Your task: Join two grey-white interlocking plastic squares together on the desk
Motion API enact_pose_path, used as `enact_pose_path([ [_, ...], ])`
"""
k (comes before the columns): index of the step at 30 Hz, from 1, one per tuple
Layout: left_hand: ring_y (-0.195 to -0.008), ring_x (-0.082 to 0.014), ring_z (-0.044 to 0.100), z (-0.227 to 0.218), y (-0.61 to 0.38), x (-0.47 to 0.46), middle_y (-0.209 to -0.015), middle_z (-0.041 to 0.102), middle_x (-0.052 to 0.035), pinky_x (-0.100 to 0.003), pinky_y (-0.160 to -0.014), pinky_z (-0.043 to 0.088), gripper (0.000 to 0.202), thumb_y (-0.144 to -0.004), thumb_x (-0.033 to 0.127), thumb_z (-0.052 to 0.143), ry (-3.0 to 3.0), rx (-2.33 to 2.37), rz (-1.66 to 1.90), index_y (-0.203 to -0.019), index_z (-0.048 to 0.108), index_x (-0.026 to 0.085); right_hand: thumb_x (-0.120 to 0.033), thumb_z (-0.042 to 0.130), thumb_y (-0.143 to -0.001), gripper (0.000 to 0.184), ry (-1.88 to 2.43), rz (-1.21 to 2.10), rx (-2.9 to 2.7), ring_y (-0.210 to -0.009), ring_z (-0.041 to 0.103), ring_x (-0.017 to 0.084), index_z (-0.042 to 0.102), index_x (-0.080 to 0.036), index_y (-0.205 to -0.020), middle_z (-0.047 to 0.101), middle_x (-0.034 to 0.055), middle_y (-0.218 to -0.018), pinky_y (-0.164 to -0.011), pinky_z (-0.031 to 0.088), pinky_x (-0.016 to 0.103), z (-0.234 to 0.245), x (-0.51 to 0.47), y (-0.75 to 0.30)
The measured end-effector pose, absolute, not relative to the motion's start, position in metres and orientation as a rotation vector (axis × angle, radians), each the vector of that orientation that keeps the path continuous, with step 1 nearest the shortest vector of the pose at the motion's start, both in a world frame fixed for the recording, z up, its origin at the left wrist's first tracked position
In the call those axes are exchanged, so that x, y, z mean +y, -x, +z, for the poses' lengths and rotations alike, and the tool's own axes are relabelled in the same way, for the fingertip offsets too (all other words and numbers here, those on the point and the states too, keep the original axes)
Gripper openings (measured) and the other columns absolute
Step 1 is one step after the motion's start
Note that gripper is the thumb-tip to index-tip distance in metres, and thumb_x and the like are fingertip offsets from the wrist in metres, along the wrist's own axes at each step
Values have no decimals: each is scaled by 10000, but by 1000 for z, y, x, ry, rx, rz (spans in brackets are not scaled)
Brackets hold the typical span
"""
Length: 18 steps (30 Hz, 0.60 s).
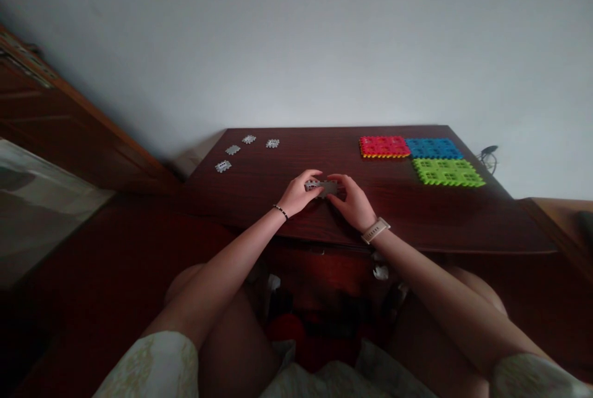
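Observation:
Both hands meet at the middle of a dark wooden table [417, 219]. My left hand [300, 192] and my right hand [353, 200] each pinch one end of a pair of grey toothed tiles [322, 187] held together just above the tabletop. Fingers of both hands are curled round the tiles. A thin bracelet circles my left wrist and a pale watch strap my right wrist.
Several loose grey tiles [233, 149] lie at the table's far left. At the far right sit a red tile stack [384, 146], a blue tile stack [433, 148] and a green tile stack [447, 172]. A white wall rises behind; a wooden door frame [69, 114] stands left.

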<state>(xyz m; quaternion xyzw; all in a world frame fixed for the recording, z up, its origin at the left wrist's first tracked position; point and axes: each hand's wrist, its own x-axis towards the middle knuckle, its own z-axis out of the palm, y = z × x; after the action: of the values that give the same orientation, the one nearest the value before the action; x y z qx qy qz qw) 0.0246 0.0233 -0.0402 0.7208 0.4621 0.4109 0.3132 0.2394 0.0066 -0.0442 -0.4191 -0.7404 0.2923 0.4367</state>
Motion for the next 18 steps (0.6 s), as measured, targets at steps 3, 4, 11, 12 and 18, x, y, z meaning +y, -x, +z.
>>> enact_pose_path([
  [3, -1061, -215, 736, -39, -22, 26, -1155, 762, -78, -398, -1026, 568, 467, -897, 136, 764, -1913, 1263, 1069, -1349, 657, 191, -240, 701, -877, 490, 1039, 755, -1846, -1079, 695, 274, 647, -230, -1364, 617, 151, -1367, -933, 634, 450, -48, 8, -239],
  [4, -1062, -214, 735, -39, -21, 26, -1158, 760, -78, -399, -1028, 568, 480, -891, 122, 765, -1924, 1281, 1059, -1353, 653, 189, -232, 700, -878, 504, 1034, 767, -1851, -1072, 697, 269, 644, -234, -1379, 596, 153, -1392, -915, 644, 440, -49, 8, -239],
  [11, -1077, -221, 728, -40, -17, 25, -1174, 735, -99, -407, -1014, 587, 479, -868, 91, 791, -2071, 1342, 997, -1323, 663, 171, -162, 664, -879, 470, 1037, 679, -1975, -1029, 688, 262, 676, -250, -1341, 617, 122, -1316, -974, 624, 454, -50, 6, -238],
  [12, -1083, -222, 729, -39, -16, 25, -1182, 729, -99, -408, -1013, 590, 476, -871, 97, 794, -2094, 1339, 995, -1322, 663, 175, -161, 660, -881, 465, 1037, 667, -1985, -1035, 688, 266, 676, -248, -1338, 617, 124, -1311, -975, 621, 456, -50, 6, -237],
  [18, -1188, -271, 674, -25, -5, 12, -1234, 698, -125, -495, -1101, 555, 333, -956, 65, 643, -2352, 1528, 962, -1272, 675, 166, -177, 646, -911, 440, 1048, 593, -2042, -1056, 689, 291, 666, -254, -1344, 632, 130, -1299, -1018, 596, 494, -50, 5, -235],
])
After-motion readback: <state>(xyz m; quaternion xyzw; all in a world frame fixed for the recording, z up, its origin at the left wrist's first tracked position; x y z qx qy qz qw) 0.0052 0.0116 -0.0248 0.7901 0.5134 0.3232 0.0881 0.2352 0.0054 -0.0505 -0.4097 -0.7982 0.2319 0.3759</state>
